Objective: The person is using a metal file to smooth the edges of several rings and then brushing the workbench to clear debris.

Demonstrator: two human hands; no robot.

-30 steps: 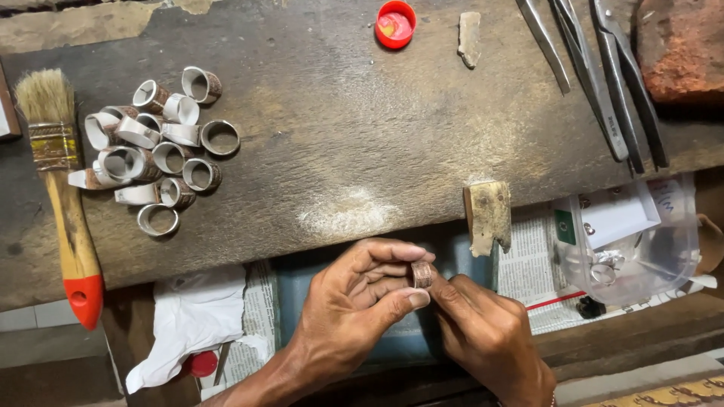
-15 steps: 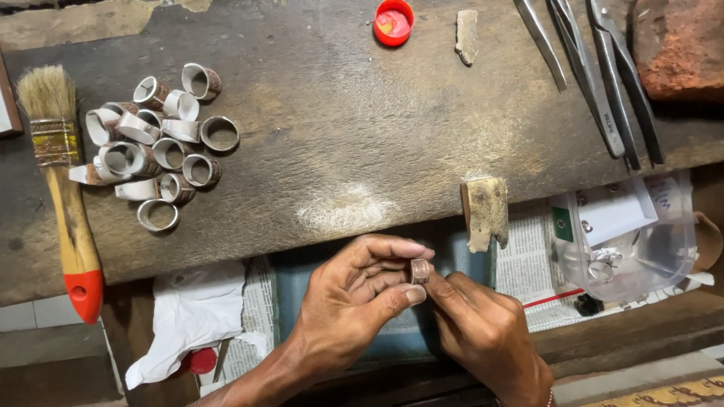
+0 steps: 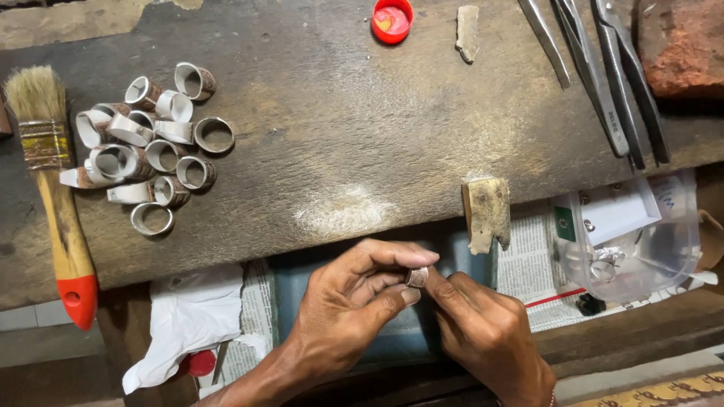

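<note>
While both hands met just below the front edge of the worktop (image 3: pixel 362 98), a small metal ring (image 3: pixel 417 276) sat pinched between them, and that was the relation everything turned on. The left hand (image 3: pixel 351 316) came in from the left, its thumb and forefinger closed on the ring from above and below; the right hand (image 3: pixel 486 343) came in from the right, its fingertips pressed against the ring's other side, so the ring lay at the meeting point, about as near to one hand as to the other. The ring's open axis seemed to run roughly from left hand to right hand, though it was too small to be sure. Neither hand was open: both were closed on the ring.

The ring hung over a blue tray (image 3: pixel 407 332) lined at its sides with newspaper (image 3: pixel 528 249), not on the worktop itself. A wooden bench peg (image 3: pixel 488 213) jutted from the worktop's edge just above and to the right of the ring, near but apart from it. Well away on the left of the worktop lay a cluster of similar rings (image 3: pixel 147 143) beside a paintbrush (image 3: pixel 56 196).
</note>
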